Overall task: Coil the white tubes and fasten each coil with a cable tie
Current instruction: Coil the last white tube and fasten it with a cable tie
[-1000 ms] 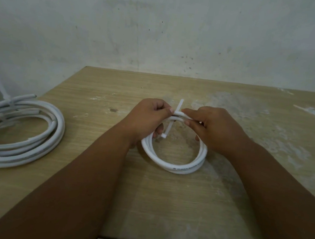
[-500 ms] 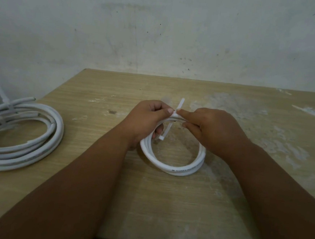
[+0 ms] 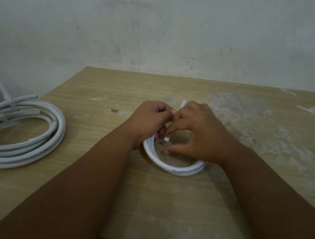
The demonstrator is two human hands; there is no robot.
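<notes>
A small coil of white tube (image 3: 175, 168) lies on the wooden table (image 3: 165, 204) in the middle. My left hand (image 3: 149, 122) grips the coil's far left side with curled fingers. My right hand (image 3: 197, 130) reaches over the coil's top and pinches a white cable tie (image 3: 182, 104) against the tube. The tie's upper end sticks up between my hands and its lower end (image 3: 166, 138) shows below my right index finger. The far part of the coil is hidden under both hands.
A larger bundle of white tubes (image 3: 19, 135) lies at the table's left edge, partly out of view. A grey stained wall (image 3: 159, 34) stands behind the table. White scuff marks (image 3: 312, 111) cover the table's right side.
My right hand has moved left over the top of the coil, its index finger now pointing down across the tie. The coil and my left hand stay in place.
</notes>
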